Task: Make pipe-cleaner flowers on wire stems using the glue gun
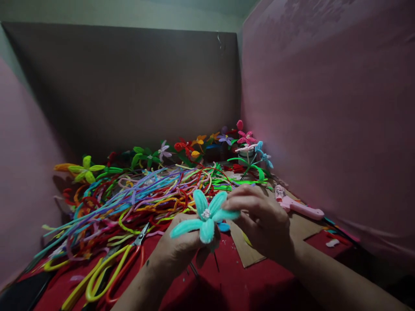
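Observation:
A turquoise pipe-cleaner flower (207,222) with five fuzzy petals and a whitish beaded centre faces me. My left hand (178,246) is closed around its underside, behind the lower petals; the grip on the stem is mostly hidden. At the right-hand petal, the fingers of my right hand (264,218) are bent and pinch the petal near its tip. A small blue piece (223,226) shows just behind the flower, between my hands.
Loose pipe cleaners (152,190) in many colours heap across the red-covered table (266,287). Scissors with red handles (142,235) and a yellow-handled tool (94,276) lie left. A pink glue gun (303,208) rests right, near cardboard (248,255). Finished flowers (184,147) line the back.

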Tool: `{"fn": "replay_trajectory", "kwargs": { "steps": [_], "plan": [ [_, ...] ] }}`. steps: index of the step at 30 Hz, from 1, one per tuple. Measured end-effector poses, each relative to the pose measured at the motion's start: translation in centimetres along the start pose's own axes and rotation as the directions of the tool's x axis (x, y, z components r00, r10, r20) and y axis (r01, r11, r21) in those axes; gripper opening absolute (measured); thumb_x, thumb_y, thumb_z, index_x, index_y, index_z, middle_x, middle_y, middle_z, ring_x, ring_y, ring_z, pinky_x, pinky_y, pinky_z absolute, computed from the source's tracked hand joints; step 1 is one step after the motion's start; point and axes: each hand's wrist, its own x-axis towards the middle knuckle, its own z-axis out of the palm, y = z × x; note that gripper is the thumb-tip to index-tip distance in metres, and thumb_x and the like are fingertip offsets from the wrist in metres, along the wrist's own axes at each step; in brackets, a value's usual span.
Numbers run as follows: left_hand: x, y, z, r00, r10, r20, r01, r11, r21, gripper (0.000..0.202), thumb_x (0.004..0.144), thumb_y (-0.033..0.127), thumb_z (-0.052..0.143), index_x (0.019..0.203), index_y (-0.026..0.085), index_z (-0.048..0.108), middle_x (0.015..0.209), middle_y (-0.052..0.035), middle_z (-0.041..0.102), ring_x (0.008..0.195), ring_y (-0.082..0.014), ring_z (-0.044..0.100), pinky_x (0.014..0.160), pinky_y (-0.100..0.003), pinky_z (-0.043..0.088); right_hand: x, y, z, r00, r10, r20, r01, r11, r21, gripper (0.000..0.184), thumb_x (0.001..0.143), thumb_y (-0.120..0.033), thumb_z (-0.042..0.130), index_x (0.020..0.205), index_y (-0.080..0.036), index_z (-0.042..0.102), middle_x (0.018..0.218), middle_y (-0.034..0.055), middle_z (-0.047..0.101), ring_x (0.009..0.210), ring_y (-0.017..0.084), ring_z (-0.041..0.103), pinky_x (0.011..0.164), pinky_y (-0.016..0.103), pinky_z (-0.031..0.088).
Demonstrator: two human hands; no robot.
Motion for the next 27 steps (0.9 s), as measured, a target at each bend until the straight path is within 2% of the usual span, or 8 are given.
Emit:
{"fn": "replay_trajectory", "kwargs": {
  "steps": [2, 4, 7, 9, 13, 18, 22, 27],
  "plan": [
    [0.1, -0.3, -0.3, 0.999, 0.036, -0.009, -0.036, 0.999, -0.026, 0.01, 0.061, 0.018, 0.063, 0.053, 0.012, 0.065, 0.047, -0.0003, 0.052, 0.038, -0.0074, 0.042, 0.037, -0.021, 0.027, -0.3, -0.2, 0.6, 0.967, 0.245, -0.074, -0.224, 0.95, 0.218, 0.023, 0.074, -0.009, 0.065, 0.091, -0.023, 0.058, 0.079, -0.0005, 0.058, 0.07, 0.011, 0.055, 0.064, 0.024, 0.047],
    [0.2, -0.6, -0.5, 0.999, 0.053, 0.005, -0.053, 0.998, -0.018, 0.009, 0.06, 0.018, 0.062, 0.053, 0.012, 0.065, 0.046, 0.0009, 0.051, 0.035, -0.0063, 0.04, 0.035, -0.02, 0.027, -0.5, -0.3, 1.2, 0.881, 0.472, 0.031, -0.436, 0.785, 0.44, 0.017, 0.071, -0.018, 0.069, 0.086, -0.021, 0.06, 0.077, -0.0008, 0.058, 0.067, 0.01, 0.055, 0.061, 0.024, 0.048],
    [0.3, -0.7, -0.7, 0.998, 0.044, 0.032, -0.045, 0.999, 0.029, 0.011, 0.059, 0.017, 0.061, 0.05, 0.012, 0.063, 0.042, 0.0022, 0.05, 0.033, -0.005, 0.038, 0.035, -0.018, 0.028, -0.4, -0.4, 1.8, 0.755, 0.592, 0.282, -0.626, 0.522, 0.58, 0.012, 0.068, -0.024, 0.072, 0.073, -0.016, 0.065, 0.072, -0.0002, 0.059, 0.063, 0.01, 0.055, 0.058, 0.023, 0.048],
    [0.2, -0.7, -0.7, 0.998, 0.044, 0.049, -0.045, 0.998, 0.036, 0.012, 0.06, 0.017, 0.06, 0.049, 0.012, 0.063, 0.044, 0.0016, 0.052, 0.035, -0.0053, 0.041, 0.035, -0.017, 0.03, -0.2, -0.2, 2.0, 0.707, 0.619, 0.341, -0.67, 0.434, 0.602, 0.011, 0.065, -0.022, 0.074, 0.069, -0.015, 0.066, 0.068, -0.0009, 0.059, 0.06, 0.008, 0.054, 0.057, 0.022, 0.047],
    [0.0, -0.7, -0.8, 0.995, 0.05, 0.089, -0.053, 0.998, 0.032, 0.011, 0.063, 0.017, 0.059, 0.058, 0.013, 0.068, 0.049, 0.0022, 0.057, 0.037, -0.0058, 0.043, 0.034, -0.016, 0.032, -0.2, 0.4, 2.0, 0.677, 0.612, 0.41, -0.704, 0.376, 0.602, 0.009, 0.063, -0.017, 0.075, 0.068, -0.015, 0.068, 0.063, -0.0018, 0.061, 0.056, 0.009, 0.057, 0.057, 0.023, 0.048],
    [0.1, -0.8, -1.4, 0.983, 0.037, 0.178, -0.038, 0.999, 0.004, 0.007, 0.061, 0.017, 0.065, 0.058, 0.013, 0.07, 0.051, -0.0005, 0.061, 0.039, -0.0078, 0.049, 0.036, -0.017, 0.037, -0.3, 0.7, 1.6, 0.67, 0.484, 0.563, -0.74, 0.37, 0.562, 0.01, 0.072, -0.022, 0.068, 0.067, -0.014, 0.072, 0.062, 0.0024, 0.065, 0.056, 0.01, 0.06, 0.059, 0.025, 0.05],
    [0.1, -0.7, -1.4, 0.975, 0.059, 0.213, -0.063, 0.998, 0.012, 0.017, 0.062, 0.026, 0.069, 0.055, 0.01, 0.069, 0.051, -0.0043, 0.061, 0.038, -0.0087, 0.049, 0.034, -0.017, 0.036, -0.3, 0.9, 1.6, 0.662, 0.44, 0.606, -0.748, 0.347, 0.566, 0.01, 0.075, -0.023, 0.066, 0.071, -0.015, 0.073, 0.067, 0.0017, 0.066, 0.056, 0.009, 0.06, 0.061, 0.025, 0.051],
    [0.1, -1.2, -1.6, 0.975, 0.027, 0.221, -0.033, 0.999, 0.027, 0.021, 0.067, 0.028, 0.066, 0.054, 0.01, 0.067, 0.053, -0.0055, 0.062, 0.035, -0.0088, 0.05, 0.033, -0.018, 0.036, -0.1, 1.0, 1.5, 0.697, 0.412, 0.586, -0.716, 0.429, 0.55, 0.007, 0.073, -0.02, 0.067, 0.067, -0.017, 0.07, 0.064, -0.0007, 0.063, 0.057, 0.009, 0.059, 0.058, 0.024, 0.049]
  ]
}}
